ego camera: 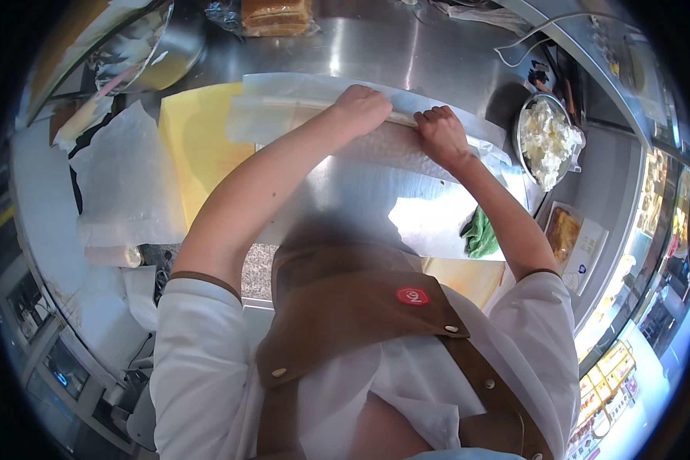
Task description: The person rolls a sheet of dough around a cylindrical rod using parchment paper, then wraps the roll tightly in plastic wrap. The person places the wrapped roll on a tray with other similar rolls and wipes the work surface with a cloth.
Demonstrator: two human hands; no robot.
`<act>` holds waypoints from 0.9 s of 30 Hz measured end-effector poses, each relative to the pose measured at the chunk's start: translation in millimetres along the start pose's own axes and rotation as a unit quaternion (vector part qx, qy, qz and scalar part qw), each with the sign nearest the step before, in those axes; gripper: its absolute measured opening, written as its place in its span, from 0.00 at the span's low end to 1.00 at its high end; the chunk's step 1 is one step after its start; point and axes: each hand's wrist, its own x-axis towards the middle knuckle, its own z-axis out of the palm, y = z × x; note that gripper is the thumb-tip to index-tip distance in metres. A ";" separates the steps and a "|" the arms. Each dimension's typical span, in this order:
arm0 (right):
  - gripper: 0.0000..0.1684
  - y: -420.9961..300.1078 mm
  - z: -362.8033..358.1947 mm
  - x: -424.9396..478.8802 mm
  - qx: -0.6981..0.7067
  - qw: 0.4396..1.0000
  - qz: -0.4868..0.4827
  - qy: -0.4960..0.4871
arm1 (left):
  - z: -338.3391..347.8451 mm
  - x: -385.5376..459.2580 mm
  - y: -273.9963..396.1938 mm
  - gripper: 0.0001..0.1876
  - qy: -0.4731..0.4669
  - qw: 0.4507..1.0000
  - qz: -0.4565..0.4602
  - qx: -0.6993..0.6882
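Observation:
A long pale rod or rolled edge [402, 118] runs crosswise along a sheet of white baking paper [305, 86] on the steel worktop. My left hand [363, 109] is closed around it near its middle. My right hand [443, 133] grips it a short way to the right, fingers curled. Whether a stick or only rolled paper lies under my fingers, I cannot tell. Translucent paper [379, 146] hangs towards me below the hands. Left of my left forearm lies a flat yellow sponge cake sheet [198, 138], partly covered by the paper and the forearm.
Further left is a loose sheet of baking paper [123, 178]. A steel bowl [187, 57] with a spatula [118, 80] stands at the back left, near bagged bread slices [276, 16]. White cream [546, 141] fills a metal bowl at right. A green cloth [480, 234] lies by the front edge.

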 end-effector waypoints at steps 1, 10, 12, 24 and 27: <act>0.05 -0.2 0.4 0.1 0.001 1.000 -0.001 0.000 | -3.7 0.6 2.6 0.15 -0.011 1.000 0.004 0.010; 0.06 -1.0 3.1 2.8 -0.015 1.000 0.002 0.022 | 47.8 15.9 -23.3 0.11 0.101 0.979 0.081 0.159; 0.06 -1.3 0.7 1.5 -0.008 1.000 0.006 0.020 | 55.7 15.2 -23.8 0.10 0.139 0.974 0.083 0.159; 0.05 -17.6 -0.1 -16.0 0.031 0.998 -0.006 0.062 | 76.8 -13.0 -13.4 0.09 0.146 0.979 0.048 0.135; 0.04 -32.5 1.3 -33.8 0.042 0.997 -0.011 0.067 | 95.0 -32.4 -4.7 0.09 0.160 0.976 0.051 0.135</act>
